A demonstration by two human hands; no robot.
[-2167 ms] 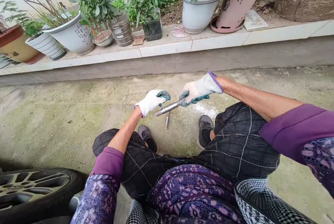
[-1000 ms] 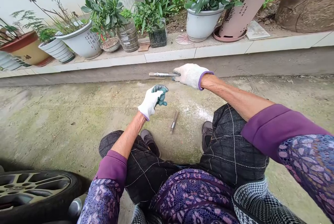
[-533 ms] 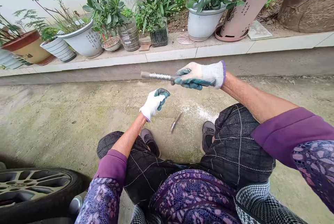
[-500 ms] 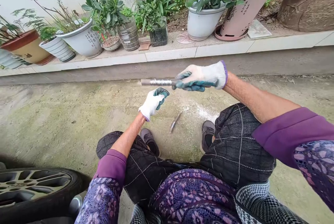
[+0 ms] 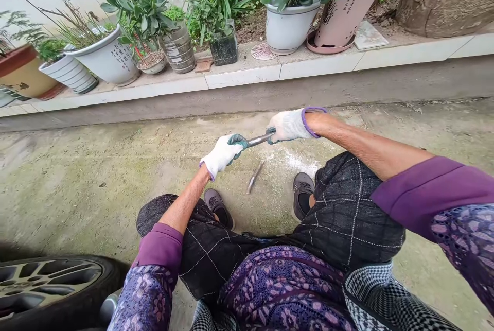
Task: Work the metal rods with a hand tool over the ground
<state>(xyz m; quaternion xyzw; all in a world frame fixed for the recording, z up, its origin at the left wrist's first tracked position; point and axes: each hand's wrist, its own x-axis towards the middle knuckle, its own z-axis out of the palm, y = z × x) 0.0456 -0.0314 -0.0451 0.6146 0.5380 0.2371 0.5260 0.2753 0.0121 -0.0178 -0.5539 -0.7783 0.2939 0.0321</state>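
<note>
A rough grey concrete floor (image 5: 96,176) spreads out below a tiled ledge carrying white ceramic plant pots (image 5: 287,30). A dark car tyre with a silver rim (image 5: 46,284) sits far left of the ribbed silver metal rod (image 5: 259,139). That rod hangs above the floor between both gloved hands. The right hand (image 5: 287,125) is curled tight around its upper end; the left hand (image 5: 224,152) is fisted at its lower end (contact unclear). A thin grey metal piece (image 5: 252,179) lies just below the rod.

- My gloves (image 5: 222,152) are white knit cloth with green rubbery fingers.
- The rod (image 5: 259,139) is dull grey metal.
- The ground (image 5: 96,176) is rough, mossy concrete.
</note>
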